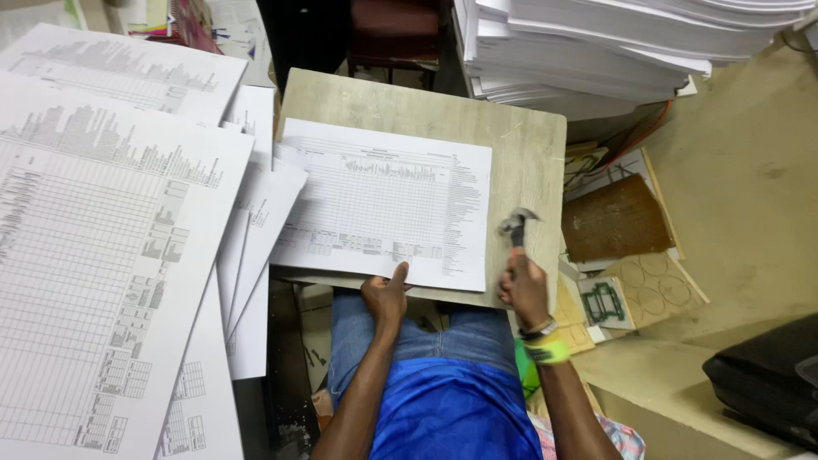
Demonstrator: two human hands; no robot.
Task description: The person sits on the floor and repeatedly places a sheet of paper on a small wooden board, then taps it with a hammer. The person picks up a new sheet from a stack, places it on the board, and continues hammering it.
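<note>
A large printed sheet with a fine table grid [383,200] lies on a pale wooden board [528,145] that rests over my lap. My left hand [386,296] presses the sheet's near edge, thumb on the paper. My right hand [522,288] grips a small claw hammer [516,225] by its handle, the metal head raised just above the board beside the sheet's right edge. A yellow-green band and a watch sit on my right wrist.
Big printed sheets [102,247] overlap at the left. A tall stack of white paper [596,47] stands at the back right. Brown board pieces and a card with circles [635,255] lie on the floor to the right. A black bag [763,379] sits near right.
</note>
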